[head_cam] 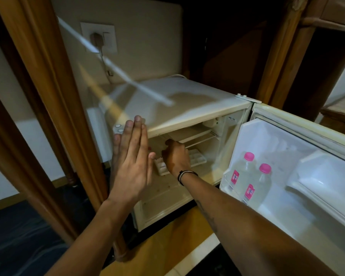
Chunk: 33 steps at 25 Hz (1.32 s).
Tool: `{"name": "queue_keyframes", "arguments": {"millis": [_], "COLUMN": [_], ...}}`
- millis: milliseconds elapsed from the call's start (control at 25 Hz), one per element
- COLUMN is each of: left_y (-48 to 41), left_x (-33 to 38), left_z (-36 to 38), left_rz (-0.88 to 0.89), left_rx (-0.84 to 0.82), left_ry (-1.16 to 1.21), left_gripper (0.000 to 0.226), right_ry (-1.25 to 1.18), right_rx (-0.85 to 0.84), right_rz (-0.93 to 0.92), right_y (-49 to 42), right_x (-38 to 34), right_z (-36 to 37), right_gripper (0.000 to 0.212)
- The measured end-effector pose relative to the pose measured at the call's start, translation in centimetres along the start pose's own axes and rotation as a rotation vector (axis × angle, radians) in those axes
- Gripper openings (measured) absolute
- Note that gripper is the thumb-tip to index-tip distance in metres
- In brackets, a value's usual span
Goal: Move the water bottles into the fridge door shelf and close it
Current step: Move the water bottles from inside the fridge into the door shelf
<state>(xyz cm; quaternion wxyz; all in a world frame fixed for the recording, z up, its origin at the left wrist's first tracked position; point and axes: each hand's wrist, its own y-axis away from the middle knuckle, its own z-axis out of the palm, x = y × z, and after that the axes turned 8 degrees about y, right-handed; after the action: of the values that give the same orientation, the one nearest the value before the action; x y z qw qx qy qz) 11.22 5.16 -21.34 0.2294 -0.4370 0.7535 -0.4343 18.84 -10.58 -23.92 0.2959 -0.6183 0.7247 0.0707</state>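
Note:
Two clear water bottles with pink caps, one (242,170) beside the other (258,184), stand upright in the lower shelf of the open fridge door (287,206) on the right. My right hand (176,156) reaches inside the small white fridge (187,108), fingers curled over a white ice tray (196,157) on the wire shelf. My left hand (130,156) is held flat, fingers straight and together, in front of the fridge's left front edge, holding nothing.
The fridge sits in a wooden cabinet with posts left (54,108) and right (283,56). A wall socket with a plug and cord (98,39) is behind it. An upper door compartment (327,176) is at the right. Dark floor lies below.

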Motion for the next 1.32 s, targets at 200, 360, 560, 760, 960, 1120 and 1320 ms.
{"name": "queue_keyframes", "arguments": {"millis": [200, 360, 560, 760, 960, 1120, 1320], "left_y": [-0.2, 0.0, -0.1, 0.2, 0.4, 0.6, 0.9], "left_x": [0.5, 1.6, 2.4, 2.5, 2.2, 1.4, 1.0], "left_z": [-0.4, -0.3, 0.4, 0.8, 0.9, 0.7, 0.7], "left_rz": [-0.018, -0.091, -0.185, -0.173, -0.166, -0.109, -0.081], "left_rx": [0.004, -0.008, -0.016, -0.019, -0.002, -0.002, 0.007], "left_ry": [-0.036, -0.025, -0.001, 0.031, 0.028, 0.04, 0.038], "left_gripper": [0.07, 0.073, 0.078, 0.077, 0.076, 0.075, 0.075], "right_ry": [-0.03, -0.014, 0.346, 0.709, 0.898, 1.007, 1.336], "right_rx": [-0.013, 0.135, 0.119, -0.082, -0.065, -0.095, -0.229], "right_rz": [0.004, -0.041, -0.07, -0.03, -0.112, -0.082, -0.078], "right_y": [2.6, 6.2, 8.8, 12.5, 12.7, 11.4, 10.9], "right_x": [4.8, 7.4, 8.3, 10.9, 10.6, 10.3, 12.4], "right_z": [-5.2, -14.6, -23.3, -24.7, -23.4, -22.6, -22.0], "right_gripper": [0.026, 0.019, 0.016, 0.021, 0.033, 0.035, 0.025]}}
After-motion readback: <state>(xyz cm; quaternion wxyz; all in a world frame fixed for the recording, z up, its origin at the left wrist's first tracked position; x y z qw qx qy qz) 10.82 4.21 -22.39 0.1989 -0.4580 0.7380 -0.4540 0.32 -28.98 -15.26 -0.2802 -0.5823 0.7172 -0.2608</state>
